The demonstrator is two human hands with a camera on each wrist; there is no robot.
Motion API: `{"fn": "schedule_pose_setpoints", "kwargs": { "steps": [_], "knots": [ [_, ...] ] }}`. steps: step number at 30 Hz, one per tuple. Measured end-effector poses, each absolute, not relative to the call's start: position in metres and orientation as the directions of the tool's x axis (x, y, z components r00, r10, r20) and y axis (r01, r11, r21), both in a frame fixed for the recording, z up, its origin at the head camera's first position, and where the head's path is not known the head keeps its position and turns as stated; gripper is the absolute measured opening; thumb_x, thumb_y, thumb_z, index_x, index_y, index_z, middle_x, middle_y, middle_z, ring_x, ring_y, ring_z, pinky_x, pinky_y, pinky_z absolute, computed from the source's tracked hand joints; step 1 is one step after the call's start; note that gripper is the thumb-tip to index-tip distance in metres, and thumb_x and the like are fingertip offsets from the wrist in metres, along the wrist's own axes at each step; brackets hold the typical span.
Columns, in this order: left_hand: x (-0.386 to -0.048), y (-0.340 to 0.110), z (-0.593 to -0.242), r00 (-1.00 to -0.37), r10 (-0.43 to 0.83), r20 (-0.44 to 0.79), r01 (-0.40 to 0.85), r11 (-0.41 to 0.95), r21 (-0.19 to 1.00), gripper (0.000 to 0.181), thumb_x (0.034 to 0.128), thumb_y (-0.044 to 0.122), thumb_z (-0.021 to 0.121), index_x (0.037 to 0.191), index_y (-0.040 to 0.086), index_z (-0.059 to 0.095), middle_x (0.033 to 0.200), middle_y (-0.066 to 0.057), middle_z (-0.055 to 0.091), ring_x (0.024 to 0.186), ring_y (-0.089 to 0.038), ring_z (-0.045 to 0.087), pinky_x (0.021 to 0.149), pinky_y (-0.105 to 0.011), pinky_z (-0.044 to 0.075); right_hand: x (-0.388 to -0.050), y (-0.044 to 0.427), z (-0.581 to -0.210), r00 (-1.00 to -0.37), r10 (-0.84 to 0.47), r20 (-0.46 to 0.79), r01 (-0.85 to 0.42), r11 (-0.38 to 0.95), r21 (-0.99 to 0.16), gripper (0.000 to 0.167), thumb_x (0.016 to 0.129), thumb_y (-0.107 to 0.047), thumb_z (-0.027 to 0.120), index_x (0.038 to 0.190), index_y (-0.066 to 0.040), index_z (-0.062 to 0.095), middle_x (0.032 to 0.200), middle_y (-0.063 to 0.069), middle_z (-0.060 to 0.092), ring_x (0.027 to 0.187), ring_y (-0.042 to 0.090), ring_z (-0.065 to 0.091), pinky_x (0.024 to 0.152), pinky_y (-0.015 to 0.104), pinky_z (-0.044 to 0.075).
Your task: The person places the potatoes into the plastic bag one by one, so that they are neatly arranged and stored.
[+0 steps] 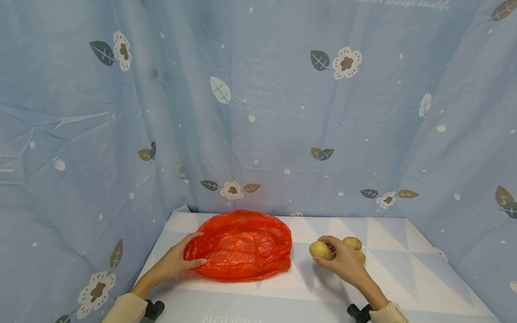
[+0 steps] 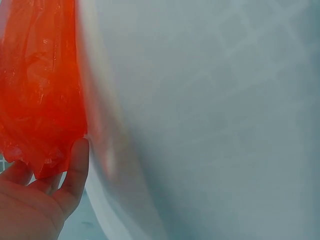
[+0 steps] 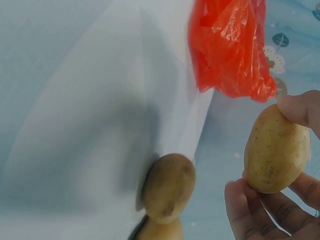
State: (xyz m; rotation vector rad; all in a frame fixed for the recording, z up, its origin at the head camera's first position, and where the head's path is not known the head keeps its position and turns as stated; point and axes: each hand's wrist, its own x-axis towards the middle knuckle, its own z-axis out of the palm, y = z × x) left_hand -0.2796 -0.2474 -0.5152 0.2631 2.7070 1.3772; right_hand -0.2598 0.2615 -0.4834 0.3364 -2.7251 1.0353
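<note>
A red plastic bag [image 1: 246,246] stands spread wide on the table, left of the middle. My left hand [image 1: 177,260] holds its left end, thumb in front and fingers behind; the left wrist view shows the thumb against the bag [image 2: 45,90]. To the right of the bag, my right hand [image 1: 343,262] pinches a potato [image 1: 320,250] between thumb and fingers, raised off the table. In the right wrist view this held potato [image 3: 277,150] is in plain sight. Two more potatoes lie just beyond that hand, one potato [image 1: 352,243] behind the other potato [image 1: 361,256].
The white and pale blue patterned table [image 1: 387,278] spreads beneath everything. A blue curtain with flowers and leaves [image 1: 274,134] hangs behind the table and along both sides. Dark wrist devices [image 1: 359,312] sit by the beige sleeves [image 1: 126,308].
</note>
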Motion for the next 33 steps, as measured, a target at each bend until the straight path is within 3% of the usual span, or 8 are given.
{"fn": "schedule_pose_setpoints", "kwargs": {
  "steps": [18,33],
  "knots": [
    [-0.278,-0.248,-0.515,-0.982,0.190,-0.012,0.102,0.576,0.811,0.086,0.0831,0.037,0.087,0.155,0.023,0.041,0.152,-0.015,0.047,0.135,-0.040,0.048,0.105,-0.059,0.048,-0.274,0.231,-0.479,-0.938,-0.185,0.293,-0.329,0.742,-0.584,0.052,0.076,-0.039,0.092,0.119,-0.021,0.070,0.104,-0.010,0.070,0.081,0.008,0.061,0.068,0.025,0.053],
    [-0.278,-0.249,-0.517,-0.979,0.203,0.003,0.120,0.565,0.816,0.084,0.0836,0.036,0.086,0.154,0.023,0.042,0.153,-0.015,0.047,0.135,-0.040,0.049,0.104,-0.057,0.050,-0.284,0.208,-0.476,-0.924,-0.252,0.286,-0.379,0.688,-0.618,0.048,0.078,-0.027,0.091,0.120,-0.019,0.069,0.105,-0.008,0.069,0.082,0.011,0.061,0.068,0.026,0.055]
  ]
}}
